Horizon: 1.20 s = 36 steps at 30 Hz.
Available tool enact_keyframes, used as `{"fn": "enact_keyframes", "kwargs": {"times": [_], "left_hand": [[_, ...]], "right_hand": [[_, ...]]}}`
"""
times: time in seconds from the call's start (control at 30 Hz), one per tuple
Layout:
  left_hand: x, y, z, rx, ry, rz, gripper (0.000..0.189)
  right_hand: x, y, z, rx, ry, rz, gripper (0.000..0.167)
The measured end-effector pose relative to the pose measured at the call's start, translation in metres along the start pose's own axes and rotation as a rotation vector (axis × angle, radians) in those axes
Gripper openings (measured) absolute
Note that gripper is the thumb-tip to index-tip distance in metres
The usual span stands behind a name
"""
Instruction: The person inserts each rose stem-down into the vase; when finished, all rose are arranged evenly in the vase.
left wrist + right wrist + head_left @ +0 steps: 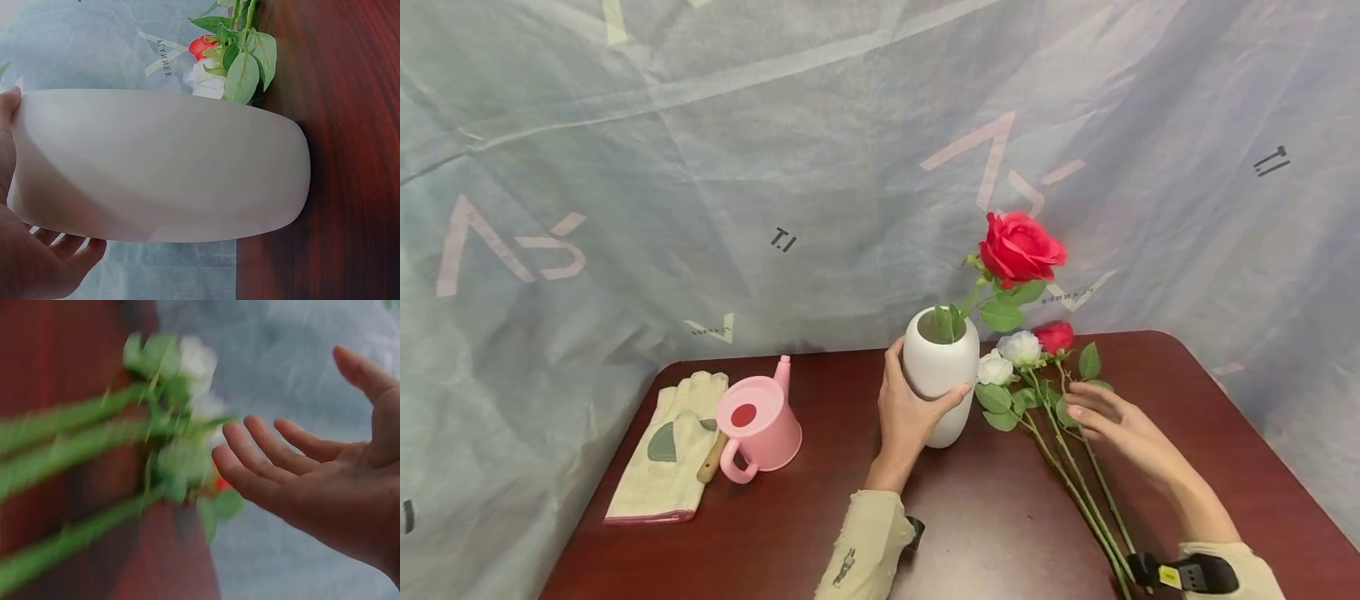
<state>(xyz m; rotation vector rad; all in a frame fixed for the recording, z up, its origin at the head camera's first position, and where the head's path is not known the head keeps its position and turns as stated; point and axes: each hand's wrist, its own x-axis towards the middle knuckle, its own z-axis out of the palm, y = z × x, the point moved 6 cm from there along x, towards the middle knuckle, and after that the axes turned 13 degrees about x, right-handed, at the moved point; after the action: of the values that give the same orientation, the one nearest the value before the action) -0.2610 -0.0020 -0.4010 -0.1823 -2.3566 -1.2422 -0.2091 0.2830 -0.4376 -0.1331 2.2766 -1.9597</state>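
My left hand (910,414) grips the white vase (946,367) around its side, thumb across the front; in the left wrist view the fingers curl along the vase (162,165) near its upper end. One large red rose (1021,248) stands in the vase, leaning right, with leaves at the mouth. Over the flowers lying on the table, my right hand (1123,429) is held with fingers extended and nothing in them. Those flowers are two white roses (1021,348) and a smaller red rose (1055,337). In the right wrist view the right hand (312,469) shows a bare palm beside the blurred stems (69,434).
A pink watering can (763,425) stands on the left of the dark red table (1000,517). Next to it lie cream gloves (662,458) and a wooden handle (712,458). A grey printed sheet (850,167) hangs behind the table.
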Motion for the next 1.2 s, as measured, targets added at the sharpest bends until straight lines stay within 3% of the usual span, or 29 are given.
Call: {"fn": "enact_keyframes", "kwargs": {"times": [0.2,0.4,0.73,0.83,0.93,1.2], "left_hand": [[0.0,0.001,0.0,0.0,0.004,0.009,0.095],[0.0,-0.001,-0.002,0.003,0.009,0.004,0.095],[0.001,0.002,-0.001,-0.007,0.0,0.01,0.095],[0.001,0.002,-0.001,-0.008,-0.01,0.006,0.095],[0.001,0.001,-0.001,-0.009,-0.009,0.005,0.095],[0.001,0.001,0.0,-0.001,-0.003,0.01,0.095]], "right_hand": [[-0.014,0.03,-0.03,-0.147,0.063,0.062,0.053],[-0.007,0.06,-0.035,-0.217,0.061,0.171,0.051],[0.012,0.065,-0.033,-0.49,0.145,0.149,0.021],[0.013,0.065,-0.033,-0.481,0.149,0.136,0.015],[0.01,0.066,-0.035,-0.402,0.13,0.137,0.012],[-0.002,0.06,-0.052,-0.23,0.142,0.107,0.022]]}}
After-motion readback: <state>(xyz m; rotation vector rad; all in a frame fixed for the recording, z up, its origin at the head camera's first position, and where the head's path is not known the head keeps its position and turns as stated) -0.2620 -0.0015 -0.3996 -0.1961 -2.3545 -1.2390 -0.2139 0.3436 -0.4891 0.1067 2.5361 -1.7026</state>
